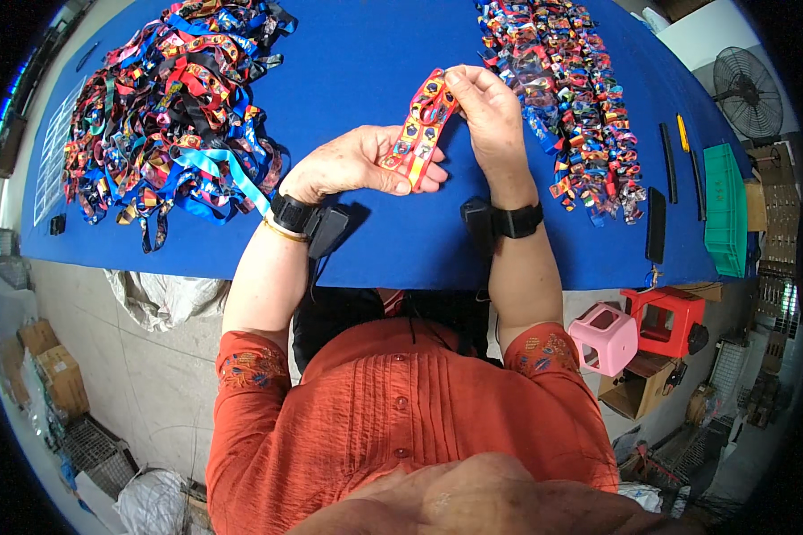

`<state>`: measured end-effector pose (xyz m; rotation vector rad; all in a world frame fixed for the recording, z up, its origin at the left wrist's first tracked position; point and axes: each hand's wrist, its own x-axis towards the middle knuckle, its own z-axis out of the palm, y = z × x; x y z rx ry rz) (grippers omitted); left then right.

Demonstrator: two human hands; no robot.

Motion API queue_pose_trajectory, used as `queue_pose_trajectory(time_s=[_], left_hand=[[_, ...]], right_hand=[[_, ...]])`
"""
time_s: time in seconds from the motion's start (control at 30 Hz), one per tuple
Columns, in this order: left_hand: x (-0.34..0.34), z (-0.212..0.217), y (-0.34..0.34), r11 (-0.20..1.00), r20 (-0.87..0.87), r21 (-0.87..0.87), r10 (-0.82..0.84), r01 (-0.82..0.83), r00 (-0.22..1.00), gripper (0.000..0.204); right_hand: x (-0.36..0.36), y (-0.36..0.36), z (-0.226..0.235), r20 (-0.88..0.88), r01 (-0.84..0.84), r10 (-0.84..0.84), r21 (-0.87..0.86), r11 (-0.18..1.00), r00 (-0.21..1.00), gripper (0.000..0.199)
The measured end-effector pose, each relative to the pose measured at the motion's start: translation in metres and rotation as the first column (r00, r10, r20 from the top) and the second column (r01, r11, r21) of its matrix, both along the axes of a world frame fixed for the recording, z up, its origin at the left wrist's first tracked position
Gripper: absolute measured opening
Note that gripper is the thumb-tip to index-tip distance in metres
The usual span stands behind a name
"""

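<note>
Holding red ribbon (412, 134) | narrow loop | yellow patches, dark motifs

Left forearm (263, 272) and right forearm (526, 276) reach forward.
Left grip (357, 160) turns inward, fingers extended beyond the thumb (385, 181); right grip (492, 111), farther forward, pinches between thumb and forefinger.

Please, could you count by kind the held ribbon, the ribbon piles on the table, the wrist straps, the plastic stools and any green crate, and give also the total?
Folded ribbon, held: 1
Ribbon piles: 2 (left pile, right pile)
Wrist straps: 2 (left strap, right strap)
Plastic stools: 2 (pink stool, red stool)
Green crate: 1
Total: 8
</note>
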<state>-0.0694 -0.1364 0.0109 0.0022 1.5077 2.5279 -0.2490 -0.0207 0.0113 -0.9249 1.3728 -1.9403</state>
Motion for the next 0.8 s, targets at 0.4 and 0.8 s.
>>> queue_pose_trajectory(time_s=[0.4,0.8], left_hand=[[-0.004,-0.006,-0.007,0.891,-0.070,-0.090,0.440,-0.445,0.895,0.028],[-0.006,-0.008,-0.008,0.851,-0.148,-0.109,0.496,-0.513,0.855,0.017]], right_hand=[[0.014,-0.002,-0.002,-0.047,-0.165,0.171,0.116,0.980,0.984,0.015],[0.017,-0.001,0.001,-0.066,-0.166,0.177,0.140,0.976,0.982,0.018]])
